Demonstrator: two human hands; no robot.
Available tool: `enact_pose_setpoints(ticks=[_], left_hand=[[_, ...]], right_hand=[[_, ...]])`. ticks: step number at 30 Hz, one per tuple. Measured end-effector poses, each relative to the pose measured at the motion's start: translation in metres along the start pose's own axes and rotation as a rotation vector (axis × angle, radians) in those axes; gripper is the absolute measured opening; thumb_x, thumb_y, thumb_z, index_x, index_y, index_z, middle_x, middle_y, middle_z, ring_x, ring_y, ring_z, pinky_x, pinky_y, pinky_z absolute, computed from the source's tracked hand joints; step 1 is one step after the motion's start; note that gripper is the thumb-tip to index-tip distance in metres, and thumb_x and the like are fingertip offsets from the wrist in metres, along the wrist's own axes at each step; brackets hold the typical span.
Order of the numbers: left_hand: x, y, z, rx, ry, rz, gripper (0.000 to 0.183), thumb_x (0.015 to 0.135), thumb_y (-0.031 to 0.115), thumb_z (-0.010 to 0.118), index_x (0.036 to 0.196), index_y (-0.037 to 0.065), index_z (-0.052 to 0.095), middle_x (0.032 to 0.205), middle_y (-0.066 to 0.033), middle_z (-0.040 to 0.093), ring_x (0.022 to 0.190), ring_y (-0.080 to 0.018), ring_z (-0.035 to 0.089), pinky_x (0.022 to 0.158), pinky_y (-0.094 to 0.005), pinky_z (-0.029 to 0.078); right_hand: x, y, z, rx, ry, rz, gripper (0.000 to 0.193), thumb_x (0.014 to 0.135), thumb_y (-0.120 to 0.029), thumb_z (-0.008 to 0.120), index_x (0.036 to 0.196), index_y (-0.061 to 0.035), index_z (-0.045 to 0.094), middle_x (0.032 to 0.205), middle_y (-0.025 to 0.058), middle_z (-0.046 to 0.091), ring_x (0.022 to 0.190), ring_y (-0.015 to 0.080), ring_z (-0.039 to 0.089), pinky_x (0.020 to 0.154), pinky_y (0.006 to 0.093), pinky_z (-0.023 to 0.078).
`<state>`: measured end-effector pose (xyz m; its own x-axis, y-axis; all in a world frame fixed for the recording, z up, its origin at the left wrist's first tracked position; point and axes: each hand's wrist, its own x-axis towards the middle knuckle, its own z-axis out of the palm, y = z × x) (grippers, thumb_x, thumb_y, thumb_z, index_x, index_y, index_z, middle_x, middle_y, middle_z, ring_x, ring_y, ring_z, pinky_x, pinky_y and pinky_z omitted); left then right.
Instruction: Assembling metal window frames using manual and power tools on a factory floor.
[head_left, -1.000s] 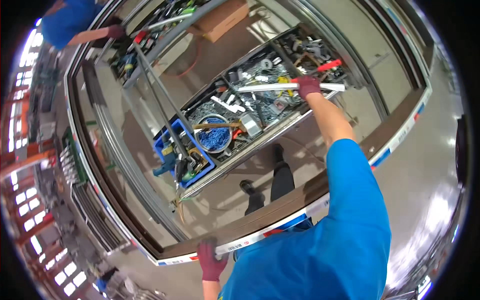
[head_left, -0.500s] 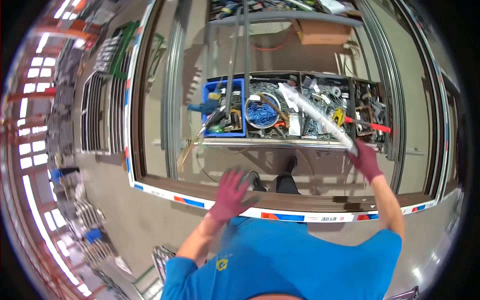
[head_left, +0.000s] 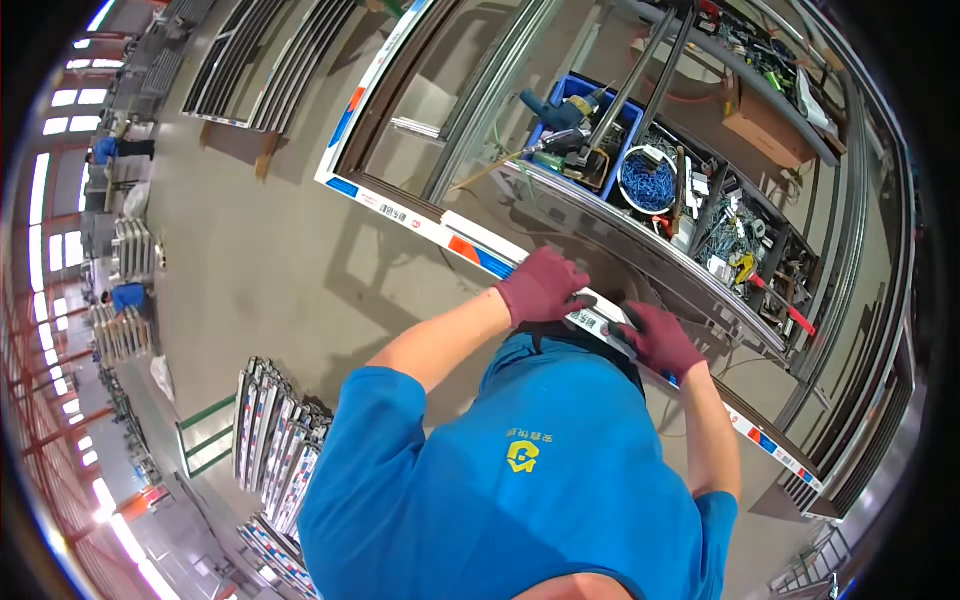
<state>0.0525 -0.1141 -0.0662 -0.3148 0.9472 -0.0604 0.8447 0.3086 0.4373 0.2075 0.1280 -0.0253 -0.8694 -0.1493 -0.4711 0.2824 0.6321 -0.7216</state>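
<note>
Centrally, your left hand (head_left: 543,287), in a dark red knitted glove with dark fingertips, rests with bent fingers over a long, slender white strip (head_left: 485,238). Your right hand (head_left: 662,338), gloved alike, stands just beside it toward the lower right, its fingers curled at the same edge; whether either hand pinches the strip or merely presses on it cannot be told. The strip lies along the near side of a large rectangular brown frame (head_left: 390,208) with a white outer face banded in red and blue; its upper-left end is bare, while its other end is lost among your fingers.

Beyond your hands, at the upper right of the frame of view, you face a rectangular blue plastic bin (head_left: 626,150) holding a teal power tool (head_left: 548,110). Next to the bin is a round white container (head_left: 652,212) of blue fasteners (head_left: 647,183); farther right, a tool with a long red handle (head_left: 792,310) lies near mixed small metal parts (head_left: 735,225). A brown cardboard box (head_left: 765,130) sits higher up. At the lower left, you have a stack of slender metal profiles (head_left: 275,430) beside a green metal rack (head_left: 207,440).
</note>
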Motion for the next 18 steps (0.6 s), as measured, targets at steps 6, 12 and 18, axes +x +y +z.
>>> enact_pose_setpoints(ticks=[6,12,18], left_hand=[[-0.07,-0.101,-0.032,0.16,0.006,-0.209,0.023,0.095,0.036,0.063,0.099,0.014,0.069,0.095,-0.0116,0.07,0.093,-0.0351,0.068,0.086,-0.0506,0.049],[-0.157,-0.237,-0.082,0.296,0.309,-0.233,0.018,0.091,0.023,0.066,0.1,0.011,0.076,0.095,-0.0096,0.074,0.096,-0.0297,0.07,0.109,-0.0492,0.046],[-0.154,-0.239,-0.063,0.278,0.55,-0.208,0.016,0.081,0.022,0.07,0.093,0.011,0.074,0.09,-0.0103,0.072,0.09,-0.0303,0.07,0.102,-0.0501,0.05]], right_hand=[[0.045,-0.019,0.028,-0.15,-0.042,-0.016,0.046,0.103,-0.033,0.065,0.14,-0.0065,0.062,0.134,0.0232,0.066,0.123,0.0435,0.062,0.102,0.0461,0.052],[0.031,-0.07,0.026,-0.059,0.053,-0.122,0.037,0.102,-0.021,0.065,0.135,-0.0045,0.064,0.127,0.0197,0.067,0.119,0.0393,0.065,0.1,0.0444,0.053],[-0.022,0.006,0.033,0.214,0.3,0.083,0.038,0.101,-0.017,0.068,0.135,-0.0015,0.063,0.126,0.0161,0.069,0.117,0.0281,0.068,0.1,0.0376,0.053]])
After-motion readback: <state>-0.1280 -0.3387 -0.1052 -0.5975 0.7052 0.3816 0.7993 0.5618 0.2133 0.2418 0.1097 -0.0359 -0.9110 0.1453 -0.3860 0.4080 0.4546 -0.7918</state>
